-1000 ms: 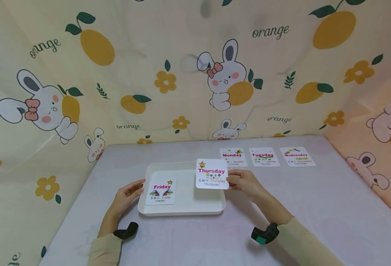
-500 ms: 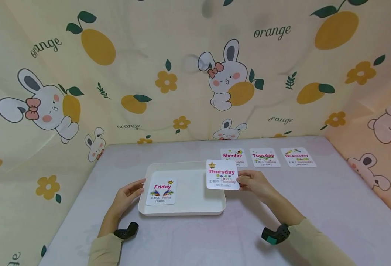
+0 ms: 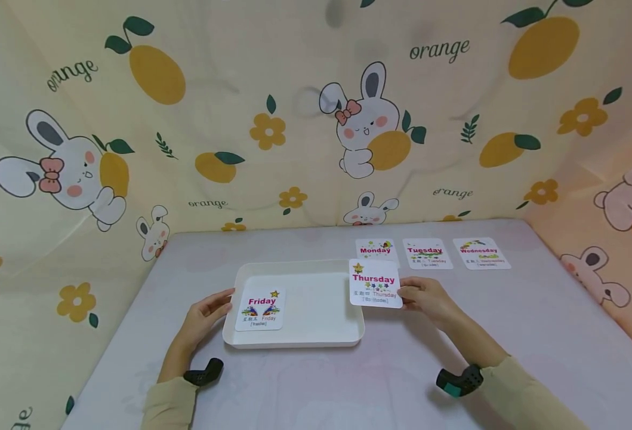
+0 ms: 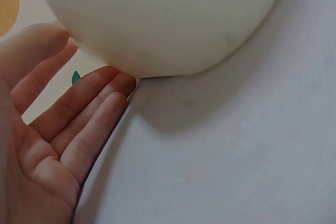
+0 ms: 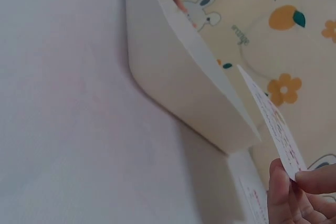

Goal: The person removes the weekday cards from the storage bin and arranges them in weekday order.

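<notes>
My right hand (image 3: 428, 298) pinches the right edge of a white Thursday flashcard (image 3: 375, 283) between thumb and fingers. The card is raised over the right side of a shallow white tray (image 3: 316, 344), and its upper part overlaps the Monday card (image 3: 375, 246) in the head view. In the right wrist view the card (image 5: 275, 124) appears nearly edge-on, beyond the tray's wall (image 5: 173, 77). A Friday card (image 3: 259, 310) lies in the tray's left part. My left hand (image 3: 203, 319) touches the tray's left side; its fingertips (image 4: 123, 82) meet the outer wall with fingers nearly straight.
A Tuesday card (image 3: 427, 254) and a Wednesday card (image 3: 481, 254) lie in a row with Monday at the back right of the pale-covered table (image 3: 305, 388). Behind it hangs a cloth (image 3: 305, 71) printed with rabbits and oranges.
My right hand has carried the Thursday card rightward, from over the tray's right part to its right edge, covering more of Monday. My left hand has stayed at the tray.
</notes>
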A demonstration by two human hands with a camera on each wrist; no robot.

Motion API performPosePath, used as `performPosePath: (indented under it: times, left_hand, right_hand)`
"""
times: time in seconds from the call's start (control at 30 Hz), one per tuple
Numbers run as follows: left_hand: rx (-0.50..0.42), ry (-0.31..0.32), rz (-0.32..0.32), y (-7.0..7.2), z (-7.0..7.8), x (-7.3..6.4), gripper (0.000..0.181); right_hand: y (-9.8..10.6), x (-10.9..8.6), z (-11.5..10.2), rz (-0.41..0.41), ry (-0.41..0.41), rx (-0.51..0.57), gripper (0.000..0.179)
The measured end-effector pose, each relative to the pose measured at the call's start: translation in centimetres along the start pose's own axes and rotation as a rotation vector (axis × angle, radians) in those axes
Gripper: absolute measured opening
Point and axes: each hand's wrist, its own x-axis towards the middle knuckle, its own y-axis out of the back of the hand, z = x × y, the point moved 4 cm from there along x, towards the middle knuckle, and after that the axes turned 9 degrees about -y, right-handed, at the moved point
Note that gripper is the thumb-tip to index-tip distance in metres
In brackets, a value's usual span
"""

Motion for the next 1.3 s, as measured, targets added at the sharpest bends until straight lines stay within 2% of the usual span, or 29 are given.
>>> performPosePath:
  times: [0.33, 0.73, 0.97, 1.3]
  left_hand:
    - [0.019, 0.008, 0.005, 0.0, 0.0, 0.0, 0.049]
    - [-0.005, -0.002, 0.004, 0.0, 0.0, 0.0, 0.049]
    - [-0.008, -0.002, -0.001, 0.0, 0.1, 0.0, 0.050]
    - [-0.025, -0.009, 0.011, -0.1, 0.0, 0.1, 0.049]
  right_hand:
    - [0.9, 0.1, 1.1, 0.016, -0.051, 0.003, 0.045]
    - [1.5, 0.4, 2.1, 0.025, -0.110, -0.007, 0.046]
    - [1.8, 0.4, 2.5, 0.032, -0.144, -0.048, 0.047]
    - [2.1, 0.8, 3.1, -0.002, -0.153, -0.051, 0.047]
